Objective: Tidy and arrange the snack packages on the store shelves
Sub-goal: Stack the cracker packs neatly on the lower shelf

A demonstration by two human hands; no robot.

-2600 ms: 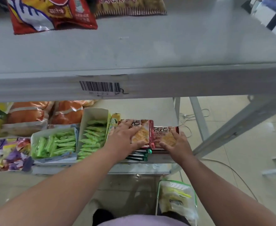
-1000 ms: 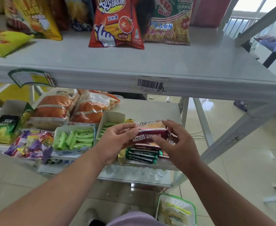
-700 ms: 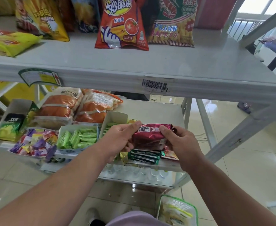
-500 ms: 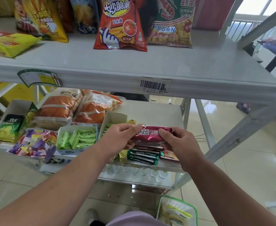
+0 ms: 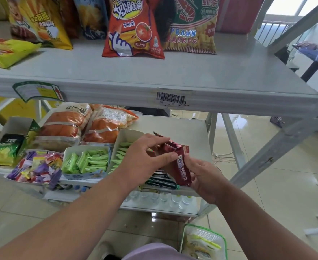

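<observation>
A dark red snack packet [image 5: 179, 164] is held tilted, almost upright, above the middle shelf [image 5: 175, 124]. My left hand [image 5: 145, 158] pinches its upper left part between thumb and fingers. Its lower right side lies in the curled fingers of my right hand [image 5: 203, 175]. Under the packet lies a stack of green and dark flat packets [image 5: 160, 182] at the shelf's front edge, partly hidden by my hands.
Two white boxes of green sachets [image 5: 87, 160] and a pile of purple candies [image 5: 36, 167] sit left of my hands, orange bread bags [image 5: 64, 126] behind. The upper shelf [image 5: 154, 72] carries chip bags [image 5: 133, 29]. A clear tub [image 5: 203, 243] stands on the floor.
My hands lifted the red packet off the stack on the middle shelf and turned it from lying flat to nearly upright. The camera view tilted up.
</observation>
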